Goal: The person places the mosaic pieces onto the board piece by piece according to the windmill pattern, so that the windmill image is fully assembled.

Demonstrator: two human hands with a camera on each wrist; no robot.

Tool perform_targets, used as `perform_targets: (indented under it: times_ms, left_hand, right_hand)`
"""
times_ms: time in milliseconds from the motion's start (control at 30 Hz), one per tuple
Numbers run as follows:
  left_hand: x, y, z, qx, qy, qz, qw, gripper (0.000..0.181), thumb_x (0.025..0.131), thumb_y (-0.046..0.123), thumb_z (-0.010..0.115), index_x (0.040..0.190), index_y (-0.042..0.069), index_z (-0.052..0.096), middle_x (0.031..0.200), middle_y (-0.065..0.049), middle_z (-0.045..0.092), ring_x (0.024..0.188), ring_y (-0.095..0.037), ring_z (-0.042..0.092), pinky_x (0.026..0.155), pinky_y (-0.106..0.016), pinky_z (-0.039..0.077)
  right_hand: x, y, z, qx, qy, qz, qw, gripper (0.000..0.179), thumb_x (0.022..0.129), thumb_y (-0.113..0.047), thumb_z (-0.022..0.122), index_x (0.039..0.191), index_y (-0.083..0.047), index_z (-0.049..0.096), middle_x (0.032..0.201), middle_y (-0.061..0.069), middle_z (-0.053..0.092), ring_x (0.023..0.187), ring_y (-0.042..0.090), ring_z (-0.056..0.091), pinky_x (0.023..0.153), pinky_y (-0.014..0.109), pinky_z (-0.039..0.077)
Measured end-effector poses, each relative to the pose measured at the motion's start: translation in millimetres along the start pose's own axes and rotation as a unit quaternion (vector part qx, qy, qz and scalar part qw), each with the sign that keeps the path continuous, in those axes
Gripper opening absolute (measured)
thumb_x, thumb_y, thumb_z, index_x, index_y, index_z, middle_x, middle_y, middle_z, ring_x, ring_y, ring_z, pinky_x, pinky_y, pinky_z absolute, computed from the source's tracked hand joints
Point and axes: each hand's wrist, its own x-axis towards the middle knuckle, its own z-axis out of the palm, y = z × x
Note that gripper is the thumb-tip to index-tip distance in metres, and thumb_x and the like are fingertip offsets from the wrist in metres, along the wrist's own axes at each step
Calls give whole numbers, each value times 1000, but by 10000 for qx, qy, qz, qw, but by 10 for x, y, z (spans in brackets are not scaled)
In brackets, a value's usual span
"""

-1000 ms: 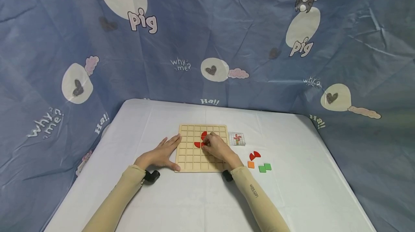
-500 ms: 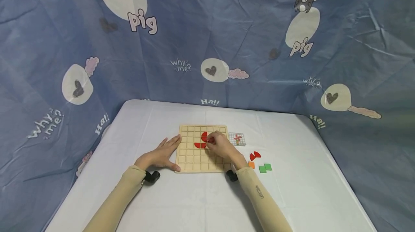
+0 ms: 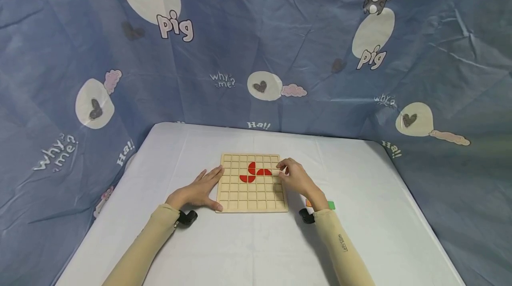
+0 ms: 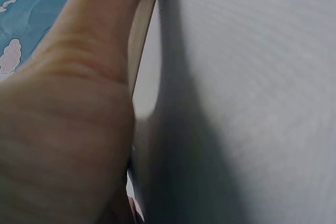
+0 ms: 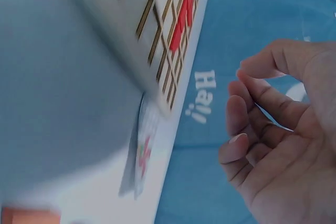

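A wooden grid board [image 3: 252, 197] lies on the white table [image 3: 240, 241]. Three red quarter-round pieces [image 3: 255, 172] sit in its middle cells, also seen in the right wrist view as red pieces [image 5: 181, 19] on the board [image 5: 157, 30]. My left hand [image 3: 202, 188] lies flat against the board's left edge [image 4: 140, 30], fingers straight. At the board's right edge my right hand [image 3: 287, 173] hovers with loosely curled fingers [image 5: 252, 103] and holds nothing.
An orange piece [image 3: 308, 202] and a green piece [image 3: 330, 205] peek out beside my right wrist. A small pattern card [image 5: 140, 156] lies right of the board, hidden by my hand in the head view. A blue printed cloth [image 3: 256, 55] surrounds the table.
My right hand let go of a red piece on the board and drew back right to the board's edge, now covering the card and the loose red pieces. The left hand stayed still.
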Motion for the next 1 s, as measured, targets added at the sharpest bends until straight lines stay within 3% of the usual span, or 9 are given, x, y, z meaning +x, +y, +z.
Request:
perform_targets:
  times_ms: [633, 1000]
  left_hand:
    - [-3, 7, -1, -39, 24, -21, 10000, 131, 64, 69, 74, 154, -1, 8, 162, -18, 3, 150, -35, 6, 121, -55, -1]
    - [-8, 20, -14, -83, -18, -65, 9999, 131, 65, 69, 74, 154, 0, 7, 163, -17, 2, 150, -34, 5, 121, -55, -2]
  right_hand:
    - [-411, 553, -412, -11, -272, 730, 9970, 26, 88, -10, 62, 114, -6, 62, 109, 8, 62, 93, 21, 53, 73, 33, 47]
    - [-594, 772, -517, -9, -933, 1022, 9904, 27, 82, -3, 67, 108, -9, 63, 93, 3, 61, 79, 17, 51, 65, 28, 45]
